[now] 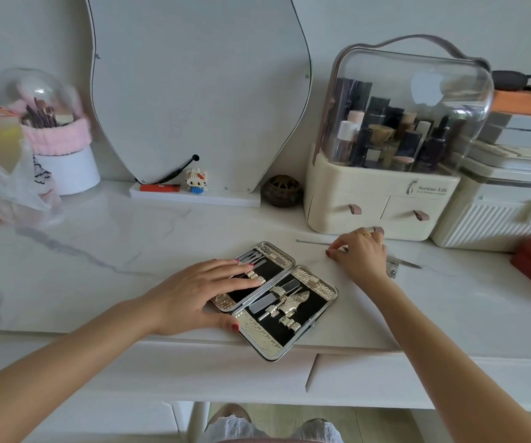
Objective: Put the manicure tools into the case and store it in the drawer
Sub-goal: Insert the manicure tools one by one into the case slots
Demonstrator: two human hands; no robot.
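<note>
Case [289,302] lies open flat at the front edge of the table [98,251], one corner hanging over the drawer [417,378] below. Left hand [200,292] rests flat on its left half, fingers straight, thumb along the near rim. Under and just past those fingertips a few tools [254,258] sit strapped in; more sit in the right half. Right hand [358,254] is beyond the case, fingertips pinching a thin probe [313,242] lying on the table. Behind that wrist lie a clipper [392,270] and a file [409,263]. Farther back, past the knuckles, stands an organizer [382,199].
</note>
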